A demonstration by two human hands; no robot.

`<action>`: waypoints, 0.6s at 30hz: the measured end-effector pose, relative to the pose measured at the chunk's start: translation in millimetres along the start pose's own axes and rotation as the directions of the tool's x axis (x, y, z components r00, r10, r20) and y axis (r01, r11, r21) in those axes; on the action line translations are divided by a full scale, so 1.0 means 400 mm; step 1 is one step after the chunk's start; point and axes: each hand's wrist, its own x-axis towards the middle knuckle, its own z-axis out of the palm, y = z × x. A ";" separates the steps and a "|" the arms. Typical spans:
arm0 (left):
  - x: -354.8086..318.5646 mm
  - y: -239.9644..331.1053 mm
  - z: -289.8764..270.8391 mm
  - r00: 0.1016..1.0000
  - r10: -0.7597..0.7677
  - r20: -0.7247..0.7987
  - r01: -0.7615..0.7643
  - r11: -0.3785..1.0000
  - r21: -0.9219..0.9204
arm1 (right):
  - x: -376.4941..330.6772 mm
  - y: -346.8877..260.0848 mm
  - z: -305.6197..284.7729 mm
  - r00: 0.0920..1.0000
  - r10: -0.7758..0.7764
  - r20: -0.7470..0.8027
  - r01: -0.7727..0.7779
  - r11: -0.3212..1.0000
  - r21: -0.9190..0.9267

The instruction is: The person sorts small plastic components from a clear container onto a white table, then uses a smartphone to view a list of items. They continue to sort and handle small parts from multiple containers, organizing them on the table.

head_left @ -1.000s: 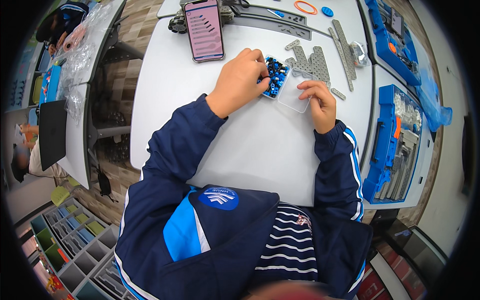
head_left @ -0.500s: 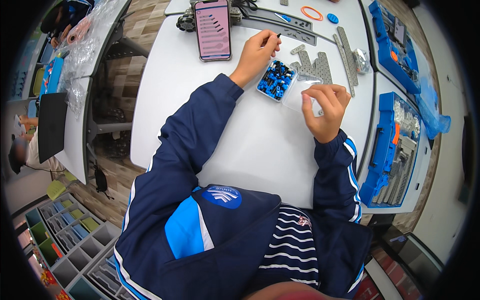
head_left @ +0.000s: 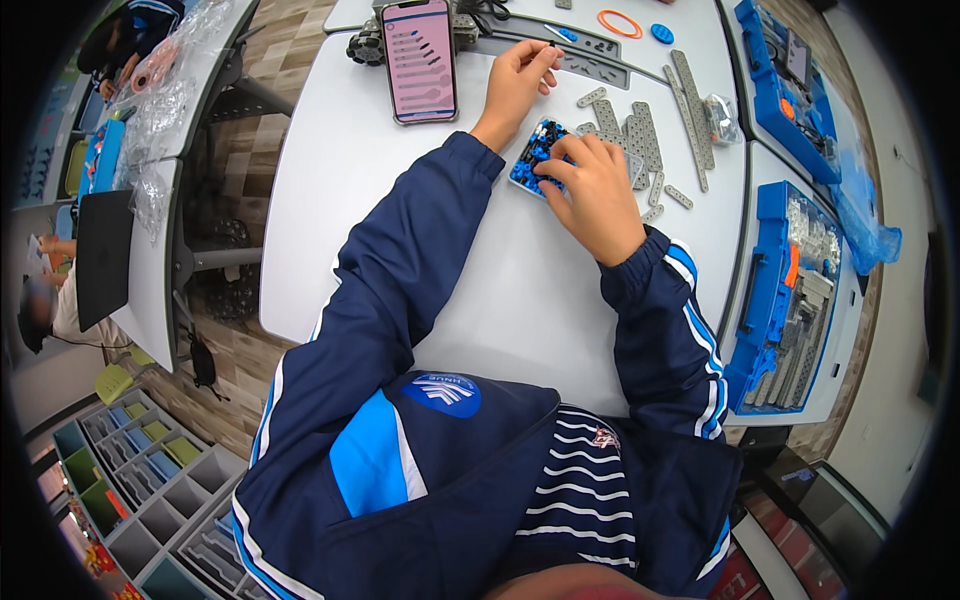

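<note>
My left hand (head_left: 517, 88) is raised beyond the box, its thumb and fingers pinched on a small black connector pin (head_left: 553, 46). Only the pin's dark tip sticks out. A small clear plastic box (head_left: 516, 184) full of blue and black connector pins (head_left: 535, 158) stands on the white table. Over its right side is my right hand (head_left: 600, 195), with bent fingers and a gap between thumb and forefinger. Its fingertips reach into the pins, and I make out no piece held there. The same hand covers most of the box's clear lid.
A phone (head_left: 420, 65) with a parts picture leans on a wheeled build (head_left: 368, 46) at the far left. Grey perforated plates and bars (head_left: 643, 135) lie right of the box. Blue cases (head_left: 765, 310) of parts line the right. An orange ring (head_left: 620, 24) lies far back.
My right hand has moved left and down from above the lid onto the pins in the box. My left hand stays raised, still pinching the black connector pin.
</note>
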 end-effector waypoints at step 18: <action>0.004 -0.004 -0.009 0.998 0.001 -0.058 -0.002 1.000 -0.018 | -0.008 0.013 -0.015 0.999 0.033 0.024 -0.034 0.997 0.074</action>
